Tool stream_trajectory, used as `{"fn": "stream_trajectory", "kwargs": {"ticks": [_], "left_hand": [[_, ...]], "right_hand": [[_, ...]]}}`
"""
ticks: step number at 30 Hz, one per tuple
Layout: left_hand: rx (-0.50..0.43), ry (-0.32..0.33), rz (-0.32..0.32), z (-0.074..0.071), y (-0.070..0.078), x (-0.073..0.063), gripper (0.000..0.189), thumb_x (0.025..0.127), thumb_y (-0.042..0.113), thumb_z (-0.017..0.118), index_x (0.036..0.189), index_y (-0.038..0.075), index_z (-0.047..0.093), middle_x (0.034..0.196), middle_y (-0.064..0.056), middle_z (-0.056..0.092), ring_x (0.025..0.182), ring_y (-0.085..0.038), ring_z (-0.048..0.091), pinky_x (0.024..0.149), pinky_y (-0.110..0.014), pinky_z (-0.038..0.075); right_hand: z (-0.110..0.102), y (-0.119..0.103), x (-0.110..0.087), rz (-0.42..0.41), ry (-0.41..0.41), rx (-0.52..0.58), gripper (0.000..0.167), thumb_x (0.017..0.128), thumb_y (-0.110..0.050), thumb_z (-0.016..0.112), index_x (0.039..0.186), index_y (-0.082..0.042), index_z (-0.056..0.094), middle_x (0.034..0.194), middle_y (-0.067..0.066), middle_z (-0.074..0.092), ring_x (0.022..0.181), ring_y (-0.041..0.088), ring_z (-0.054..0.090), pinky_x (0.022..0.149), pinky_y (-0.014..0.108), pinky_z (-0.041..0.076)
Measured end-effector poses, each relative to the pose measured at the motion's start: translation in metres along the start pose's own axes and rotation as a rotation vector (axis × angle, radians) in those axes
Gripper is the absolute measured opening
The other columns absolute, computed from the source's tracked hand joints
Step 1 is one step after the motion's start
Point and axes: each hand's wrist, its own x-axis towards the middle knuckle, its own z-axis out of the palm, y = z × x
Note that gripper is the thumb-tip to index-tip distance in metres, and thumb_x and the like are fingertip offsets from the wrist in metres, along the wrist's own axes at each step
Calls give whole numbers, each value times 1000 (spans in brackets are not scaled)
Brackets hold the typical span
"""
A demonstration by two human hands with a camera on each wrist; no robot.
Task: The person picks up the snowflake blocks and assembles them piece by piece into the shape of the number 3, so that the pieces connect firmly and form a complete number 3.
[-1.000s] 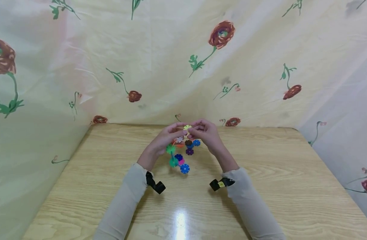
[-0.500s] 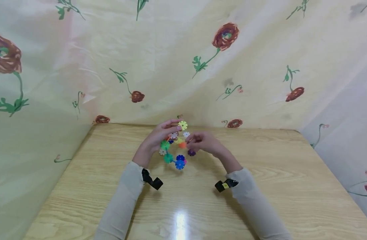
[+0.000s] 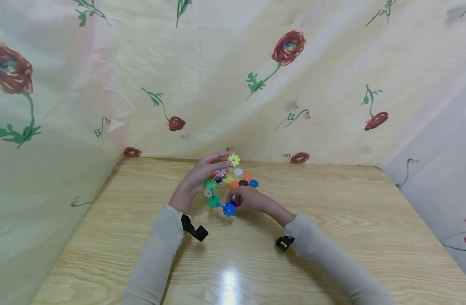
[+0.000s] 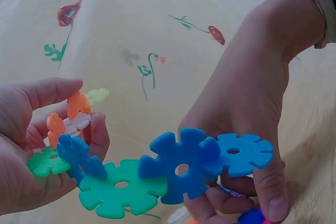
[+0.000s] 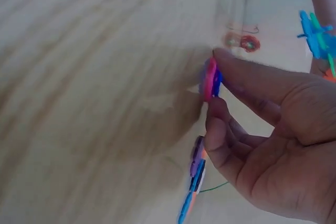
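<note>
My left hand (image 3: 198, 174) holds up a chain of slotted snowflake discs joined edge to edge. Yellow (image 3: 234, 160), white, orange, green (image 4: 123, 188) and blue (image 4: 181, 166) pieces run along it, the lower end hanging towards the right hand. My right hand (image 3: 251, 198) is low over the table, thumb and fingertips at the opposite edges of a pink snowflake disc (image 5: 209, 80), with a dark blue disc (image 5: 218, 83) right against it. In the head view the chain's blue end disc (image 3: 228, 210) overlaps those two pieces.
Loose snowflake discs lie on the wooden table (image 3: 332, 237) beyond the right hand, among them a brown disc (image 3: 243, 183), a blue disc (image 3: 253, 183) and a white disc (image 3: 238, 171). A flower-printed cloth (image 3: 217, 84) stands behind the table and at its sides.
My right hand has left the chain's yellow end, moved down past the loose discs and come to the pink and dark blue ones. My left hand keeps the chain, shifted slightly left.
</note>
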Motion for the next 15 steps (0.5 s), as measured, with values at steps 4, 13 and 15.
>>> {"fn": "stream_trajectory", "kwargs": {"ticks": [4,13,15], "left_hand": [[-10,6,-6,1,1,1,39,104,21,60,142,13,59,115,1,62,98,-19,58,88,-34,51],[-1,9,4,0,-1,1,39,104,22,60,142,13,59,124,-3,61,112,-26,58,87,-27,53],[11,10,4,0,-2,1,39,104,23,60,141,13,59,128,-3,60,114,-26,56,88,-27,52]], "right_hand": [[3,0,-1,26,31,8,16,83,-1,82,92,-7,70,83,3,63,75,12,52,66,23,46],[4,4,-1,57,69,4,23,85,-3,80,106,-6,70,89,6,66,80,13,56,71,24,49],[3,4,-1,96,84,15,21,85,-4,81,102,-6,70,91,6,67,82,14,59,72,26,51]]}}
